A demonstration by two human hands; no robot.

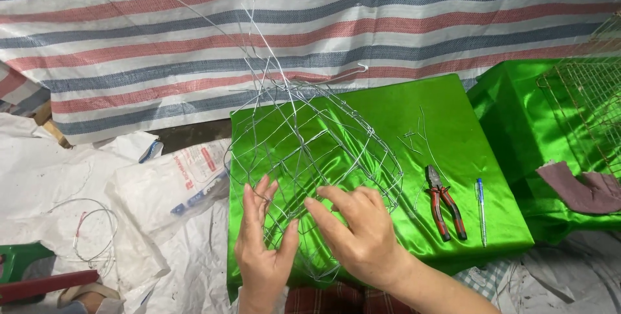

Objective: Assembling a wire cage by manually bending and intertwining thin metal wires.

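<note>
One wire mesh frame (pixel 310 152), rounded like a basket and made of thin silver wire, is lying on the table (pixel 388 126), which is covered in shiny green cloth. Both hands are working at its near edge. The left hand (pixel 262 243) is pinching the mesh, its fingers (pixel 259 191) threading through the openings and curling closed around the strands, thumb pressing from the near side. The right hand (pixel 362 230) is resting flat on the mesh just beside it, fingers (pixel 323 214) spread and open, gripping nothing, tips pointing toward the left hand. Several loose wire ends are sticking up beyond the fingers, away from the person.

To the right of the right fingers, well apart from them, one pair of red-handled pliers (pixel 445 207) and one blue pen (pixel 480 210) are lying side by side on the cloth. A few cut wire scraps (pixel 414 136) are lying beyond the pliers. Left of the left fingers, one wire loop (pixel 90 230) is lying on white plastic sheeting (pixel 39 178).
</note>
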